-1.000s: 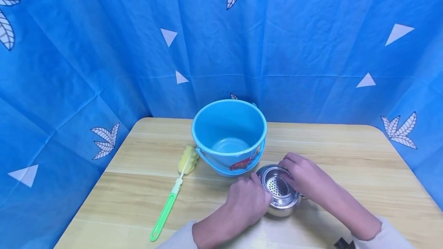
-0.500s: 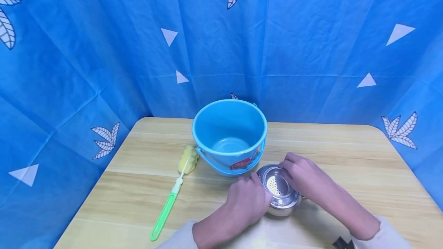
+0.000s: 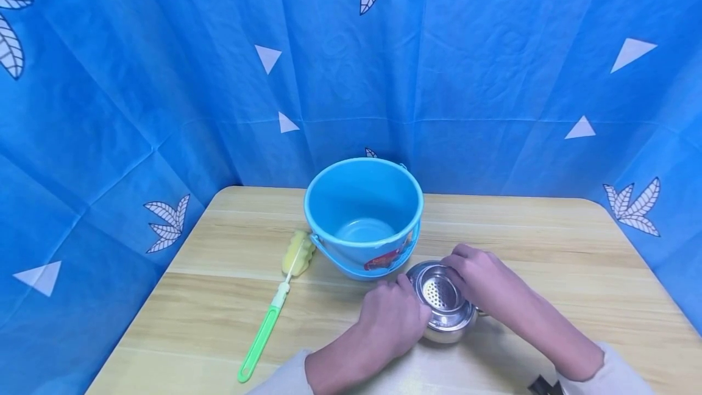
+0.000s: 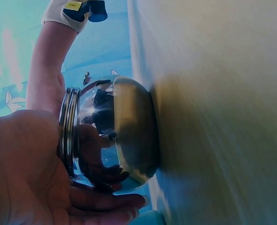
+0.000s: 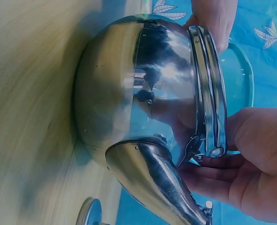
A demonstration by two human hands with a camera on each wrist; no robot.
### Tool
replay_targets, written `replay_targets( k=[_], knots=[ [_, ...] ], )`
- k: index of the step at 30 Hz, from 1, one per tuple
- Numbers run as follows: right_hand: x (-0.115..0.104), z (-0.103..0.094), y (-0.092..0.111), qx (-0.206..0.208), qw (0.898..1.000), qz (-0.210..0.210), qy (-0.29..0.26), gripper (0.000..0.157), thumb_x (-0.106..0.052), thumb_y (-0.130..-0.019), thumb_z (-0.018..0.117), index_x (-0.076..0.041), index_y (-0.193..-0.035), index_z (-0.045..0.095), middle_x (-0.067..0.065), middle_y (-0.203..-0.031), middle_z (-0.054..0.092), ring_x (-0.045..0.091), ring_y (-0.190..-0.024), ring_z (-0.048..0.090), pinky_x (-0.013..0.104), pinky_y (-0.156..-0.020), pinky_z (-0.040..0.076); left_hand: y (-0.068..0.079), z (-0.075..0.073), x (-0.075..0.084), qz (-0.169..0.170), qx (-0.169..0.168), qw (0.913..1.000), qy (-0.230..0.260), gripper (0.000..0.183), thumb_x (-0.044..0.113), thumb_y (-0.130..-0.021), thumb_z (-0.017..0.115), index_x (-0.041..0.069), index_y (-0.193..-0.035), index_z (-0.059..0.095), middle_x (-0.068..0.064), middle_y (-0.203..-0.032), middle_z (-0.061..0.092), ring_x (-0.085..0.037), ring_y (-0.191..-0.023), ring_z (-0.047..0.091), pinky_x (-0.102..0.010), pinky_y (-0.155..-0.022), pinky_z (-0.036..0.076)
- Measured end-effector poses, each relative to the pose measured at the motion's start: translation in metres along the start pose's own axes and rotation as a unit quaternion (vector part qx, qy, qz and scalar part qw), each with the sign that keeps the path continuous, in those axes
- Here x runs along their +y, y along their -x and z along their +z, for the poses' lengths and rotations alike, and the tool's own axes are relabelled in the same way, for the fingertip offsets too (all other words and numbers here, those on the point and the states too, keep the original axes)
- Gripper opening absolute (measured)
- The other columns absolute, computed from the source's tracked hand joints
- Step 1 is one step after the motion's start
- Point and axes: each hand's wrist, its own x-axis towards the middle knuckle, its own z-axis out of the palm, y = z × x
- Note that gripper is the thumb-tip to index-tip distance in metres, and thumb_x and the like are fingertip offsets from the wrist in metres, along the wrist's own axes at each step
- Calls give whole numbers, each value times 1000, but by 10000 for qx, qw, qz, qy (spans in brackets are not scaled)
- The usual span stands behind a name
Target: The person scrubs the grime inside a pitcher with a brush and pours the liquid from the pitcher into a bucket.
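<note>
A shiny steel teapot (image 3: 443, 335) stands upright on the wooden table, its round mouth facing up. A perforated strainer (image 3: 439, 292) sits in that mouth. My left hand (image 3: 392, 316) grips the teapot at its near left, thumb at the rim and fingers (image 4: 108, 201) along the outer wall. On the opposite side, my right hand (image 3: 485, 273) holds the rim, its thumb above and its fingers (image 5: 211, 180) curled below the flange. In the right wrist view the spout (image 5: 150, 178) juts out just beside these fingers.
Behind the teapot stands a light blue bucket (image 3: 351, 258) with its handle hanging down. Left of it lies a sponge brush (image 3: 265, 334) with a green handle. A round metal piece (image 5: 90, 213) shows at the right wrist view's lower edge. Blue curtain (image 3: 351, 66) surrounds the table.
My right thumb has drawn back from over the strainer towards the rim. The left hand, teapot, bucket and brush have stayed in place.
</note>
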Motion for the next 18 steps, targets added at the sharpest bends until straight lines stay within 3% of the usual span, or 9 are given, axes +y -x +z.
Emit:
replay_targets(
  k=[9,18],
  knots=[
    [4,2,-1,116,9999,-104,-36,11,-1,-84,79,-4,-94,74,5,-85,72,16,-74,72,23,-63,60,1,2,-1,514,198,9960,-706,37,40,-97,54,12,-73,54,-1,-74,51,-15,-52,42,-28,-38,30],
    [9,-6,-3,53,9995,-232,-183,14,1,-87,76,-4,-99,72,4,-88,72,16,-77,73,21,-64,60,0,3,-1,790,349,9913,-994,33,34,-93,57,14,-67,53,-2,-72,51,-16,-50,40,-29,-37,29]
  ],
)
